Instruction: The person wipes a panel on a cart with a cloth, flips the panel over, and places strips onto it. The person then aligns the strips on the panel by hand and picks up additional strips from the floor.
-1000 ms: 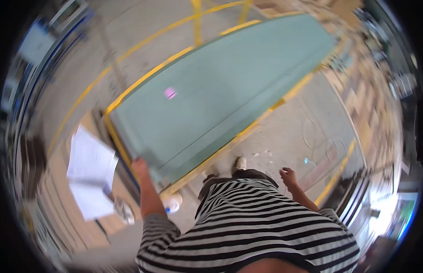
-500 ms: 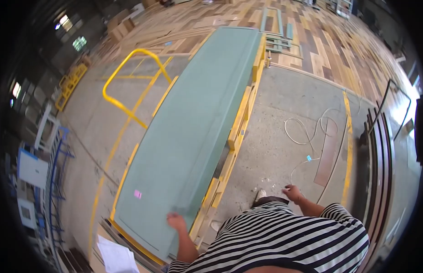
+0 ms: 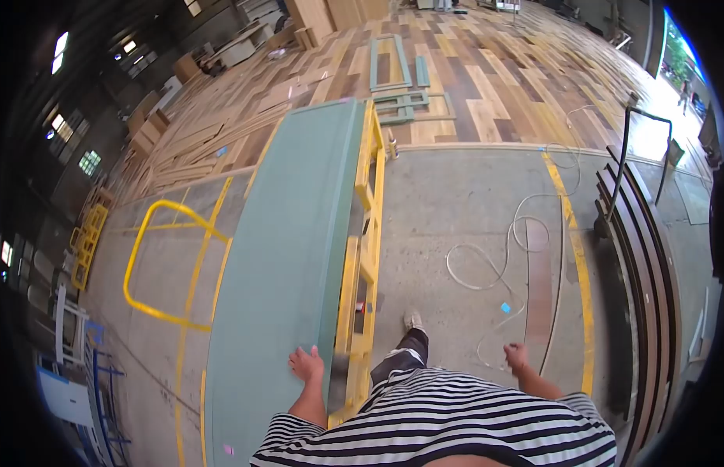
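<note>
A long green panel (image 3: pixel 280 226) lies flat on a yellow frame (image 3: pixel 363 288) along my left side. My left hand (image 3: pixel 306 363) is at the panel's near right part, fingers apart and nothing in them; whether it touches the surface I cannot tell. My right hand (image 3: pixel 515 356) hangs above the concrete floor with its fingers curled in, and no object shows in it. Close to that hand, a thin clear hose (image 3: pixel 486 286) loops over the floor. A small pink patch (image 3: pixel 228 449) shows on the panel's near end.
A yellow tube handle (image 3: pixel 131 268) rises left of the panel. Dark boards (image 3: pixel 650 311) with a black handle (image 3: pixel 625 148) stand at right. A brown strip (image 3: pixel 539 288) lies on the floor. Green frames (image 3: pixel 391 62) rest on the wooden floor (image 3: pixel 486 70) ahead.
I have moved forward along the panel, and the view has tilted up and turned. The pink patch is now near the bottom edge. My left hand's fingers are more spread.
</note>
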Demonstrator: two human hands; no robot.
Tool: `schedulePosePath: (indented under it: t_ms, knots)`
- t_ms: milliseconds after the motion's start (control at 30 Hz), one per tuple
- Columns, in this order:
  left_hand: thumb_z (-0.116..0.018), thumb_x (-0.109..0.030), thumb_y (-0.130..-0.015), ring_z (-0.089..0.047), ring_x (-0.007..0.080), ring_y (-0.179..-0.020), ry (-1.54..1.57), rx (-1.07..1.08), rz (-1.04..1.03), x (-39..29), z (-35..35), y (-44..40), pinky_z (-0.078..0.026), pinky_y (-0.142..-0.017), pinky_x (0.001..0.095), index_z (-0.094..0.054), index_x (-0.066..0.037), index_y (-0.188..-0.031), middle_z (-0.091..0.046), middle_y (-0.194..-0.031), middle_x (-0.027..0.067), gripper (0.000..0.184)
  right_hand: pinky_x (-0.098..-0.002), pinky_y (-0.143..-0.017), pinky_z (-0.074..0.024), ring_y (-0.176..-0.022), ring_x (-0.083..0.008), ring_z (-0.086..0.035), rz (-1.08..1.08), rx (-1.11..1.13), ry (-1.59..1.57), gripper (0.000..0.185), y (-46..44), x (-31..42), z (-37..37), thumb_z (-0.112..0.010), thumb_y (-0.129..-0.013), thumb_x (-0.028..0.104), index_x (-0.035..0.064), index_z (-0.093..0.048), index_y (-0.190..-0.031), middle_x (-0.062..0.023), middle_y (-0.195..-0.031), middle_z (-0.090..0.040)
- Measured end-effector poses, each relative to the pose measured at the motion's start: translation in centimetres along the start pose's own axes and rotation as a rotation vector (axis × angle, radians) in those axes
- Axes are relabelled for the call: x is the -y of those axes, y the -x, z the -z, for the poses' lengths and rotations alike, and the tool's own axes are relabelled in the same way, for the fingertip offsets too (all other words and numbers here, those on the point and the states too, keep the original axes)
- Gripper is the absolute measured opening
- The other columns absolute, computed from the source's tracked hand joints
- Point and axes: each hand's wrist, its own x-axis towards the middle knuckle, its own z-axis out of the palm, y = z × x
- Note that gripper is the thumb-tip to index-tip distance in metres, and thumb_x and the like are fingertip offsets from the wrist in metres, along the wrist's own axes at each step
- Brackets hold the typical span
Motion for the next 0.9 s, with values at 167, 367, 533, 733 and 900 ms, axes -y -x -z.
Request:
schedulePosePath:
  t_ms: [167, 367, 533, 733, 900]
  knots:
    - [-0.063, -0.046, -0.084, -0.045, 0.0337, -0.115, -0.032, -0.005, -0.018, -12.5, -1.6, -11.4, -0.041, -0.090, 0.0492, -0.054, -0.006, -0.119, -0.050, -0.120, 0.0156, 0.054, -0.0356, -0.058, -0.0501, -0.065, -0.0211, -0.062, -0.161, 0.076, 0.052, 0.044, -1.0, 6.3, -1.1, -0.069, -0.078, 0.024, -0.0055, -0.063, -0.110, -0.0157, -0.078, -0.066]
    - [-0.068, -0.048, -0.079, -0.044, 0.0351, -0.119, -0.017, 0.155, -0.110, -29.2, -2.8, -24.0, -0.040, -0.094, 0.0522, -0.052, -0.007, -0.118, -0.050, -0.123, 0.0164, 0.058, -0.0271, -0.042, -0.0403, -0.049, -0.0143, -0.052, -0.219, -0.008, -0.199, 0.031, -7.5, 19.5, -3.1, -0.064, -0.082, 0.020, -0.0025, -0.063, -0.104, -0.0060, -0.065, -0.058]
    - [-0.070, -0.042, -0.078, -0.043, 0.0349, -0.121, 0.023, 0.151, -0.094, -43.2, -3.9, -33.0, -0.039, -0.095, 0.0538, -0.048, -0.009, -0.122, -0.049, -0.124, 0.0163, 0.059, -0.0264, -0.043, -0.0391, -0.054, -0.0126, -0.053, -0.192, 0.004, -0.295, 0.037, -18.1, 29.9, -6.7, -0.064, -0.083, 0.020, -0.0024, -0.059, -0.112, -0.0061, -0.072, -0.060]
    - [-0.070, -0.038, -0.079, -0.043, 0.0344, -0.121, -0.045, 0.126, -0.088, -54.9, -4.9, -41.4, -0.041, -0.094, 0.0523, -0.047, -0.008, -0.125, -0.048, -0.125, 0.0162, 0.059, -0.0304, -0.046, -0.0434, -0.053, -0.0142, -0.055, -0.154, 0.118, -0.123, 0.022, -34.3, 42.2, -8.6, -0.064, -0.082, 0.019, -0.0019, -0.066, -0.086, -0.0046, -0.063, -0.058]
    - [-0.070, -0.038, -0.080, -0.043, 0.0332, -0.121, -0.150, 0.187, 0.038, -62.7, -4.7, -46.9, -0.043, -0.094, 0.0499, -0.047, -0.007, -0.124, -0.048, -0.125, 0.0154, 0.059, -0.0405, -0.059, -0.0474, -0.064, -0.0226, -0.061, -0.002, 0.123, 0.153, 0.027, -54.6, 50.1, -9.6, -0.065, -0.080, 0.025, -0.0019, -0.066, -0.079, -0.0169, -0.070, -0.065]
